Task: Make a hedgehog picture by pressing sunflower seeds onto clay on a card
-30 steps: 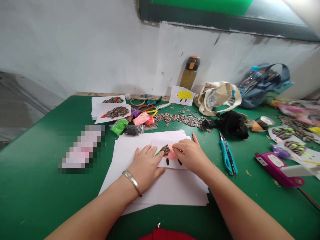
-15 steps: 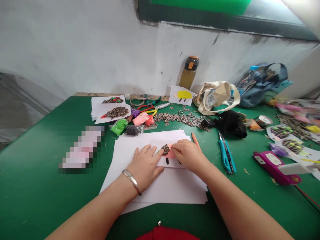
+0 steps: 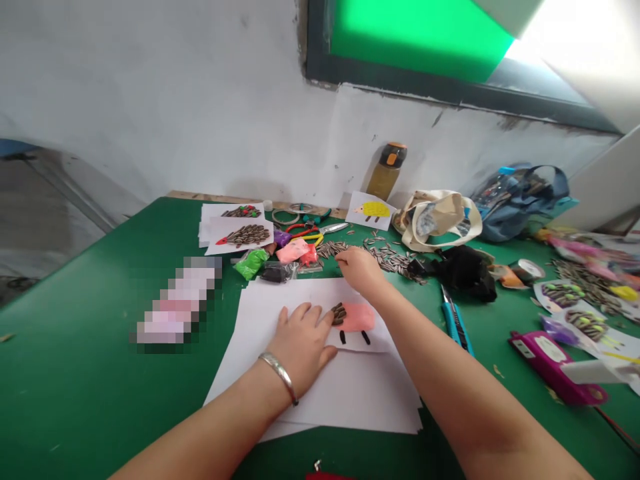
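Observation:
My left hand point(image 3: 301, 340) lies flat with fingers spread on a stack of white paper point(image 3: 350, 393), its fingertips at the left edge of a small sheet. That sheet carries a pink clay shape point(image 3: 359, 317) with two black legs and several striped seeds point(image 3: 339, 314) pressed on its left part. Over the near edge of the loose seed pile point(image 3: 393, 259), my right hand point(image 3: 361, 270) has its thumb and fingertips together; whatever they hold is too small to make out.
Behind the paper lie clay packets point(image 3: 253, 264), pliers point(image 3: 313, 238) and finished seed pictures point(image 3: 243, 235). To the right are a blue cutter point(image 3: 456, 327), a black bag point(image 3: 466, 273) and a magenta glue tool point(image 3: 543, 367). A bottle point(image 3: 385, 175) stands by the wall.
My right hand has moved away from the pink clay, up to the seed pile. My left hand stays on the paper. The whole view has shifted, with the scene lower and slightly right.

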Motion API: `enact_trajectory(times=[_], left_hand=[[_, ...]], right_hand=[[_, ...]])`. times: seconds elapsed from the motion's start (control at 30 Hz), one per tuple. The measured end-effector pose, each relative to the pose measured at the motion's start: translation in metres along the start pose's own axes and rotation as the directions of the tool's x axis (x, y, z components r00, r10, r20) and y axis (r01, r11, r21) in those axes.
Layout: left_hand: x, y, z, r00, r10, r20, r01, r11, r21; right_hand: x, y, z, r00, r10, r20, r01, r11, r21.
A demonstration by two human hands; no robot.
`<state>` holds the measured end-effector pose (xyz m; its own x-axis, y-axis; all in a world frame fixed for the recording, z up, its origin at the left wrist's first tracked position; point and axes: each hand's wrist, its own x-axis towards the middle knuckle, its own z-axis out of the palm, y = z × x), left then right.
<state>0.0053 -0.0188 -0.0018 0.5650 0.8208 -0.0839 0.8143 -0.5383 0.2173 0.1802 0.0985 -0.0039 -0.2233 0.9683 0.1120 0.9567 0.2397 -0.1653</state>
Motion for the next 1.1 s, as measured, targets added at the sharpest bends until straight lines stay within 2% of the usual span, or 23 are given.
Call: enact_trajectory(times=[0.17, 0.37, 0.5, 0.63, 0.77, 0.87, 0.97, 1.03, 1.1], left_hand=[[-0.001, -0.001, 0.004, 1.0, 0.004, -0.012, -0.004, 1.0, 0.003], [-0.001, 0.0, 0.004, 1.0, 0.013, -0.01, -0.013, 1.0, -0.01], [-0.002, 0.001, 0.003, 1.0, 0.004, -0.009, -0.005, 1.0, -0.011], [-0.002, 0.001, 0.002, 1.0, 0.004, 0.005, -0.004, 1.0, 0.007], [-0.001, 0.001, 0.002, 1.0, 0.009, -0.001, -0.009, 1.0, 0.02], [0.001, 0.002, 0.001, 1.0, 0.015, 0.008, -0.015, 1.0, 0.022], [0.003, 0.003, -0.001, 1.0, 0.013, 0.022, -0.013, 1.0, 0.023], [0.003, 0.004, -0.002, 1.0, 0.014, 0.026, -0.014, 0.999, 0.032], [0.004, 0.005, -0.003, 1.0, 0.012, 0.027, -0.014, 0.999, 0.041]], right_hand=[[0.017, -0.019, 0.004, 0.997, -0.068, 0.034, 0.069, 0.997, -0.035], [0.035, -0.034, 0.012, 0.991, -0.062, 0.118, 0.072, 0.994, -0.08], [0.038, -0.04, 0.016, 0.988, -0.067, 0.141, 0.082, 0.991, -0.102], [0.031, -0.037, 0.011, 0.99, -0.086, 0.114, 0.096, 0.991, -0.09], [0.004, -0.017, -0.006, 0.996, -0.079, 0.051, 0.081, 0.996, -0.036], [-0.035, -0.004, -0.017, 0.996, 0.064, -0.059, -0.048, 0.968, 0.245], [-0.078, -0.001, -0.018, 0.978, 0.203, -0.035, -0.165, 0.872, 0.461], [-0.1, -0.003, -0.014, 0.971, 0.239, 0.011, -0.204, 0.804, 0.558], [-0.113, -0.007, -0.01, 0.976, 0.214, 0.046, -0.197, 0.767, 0.61]])
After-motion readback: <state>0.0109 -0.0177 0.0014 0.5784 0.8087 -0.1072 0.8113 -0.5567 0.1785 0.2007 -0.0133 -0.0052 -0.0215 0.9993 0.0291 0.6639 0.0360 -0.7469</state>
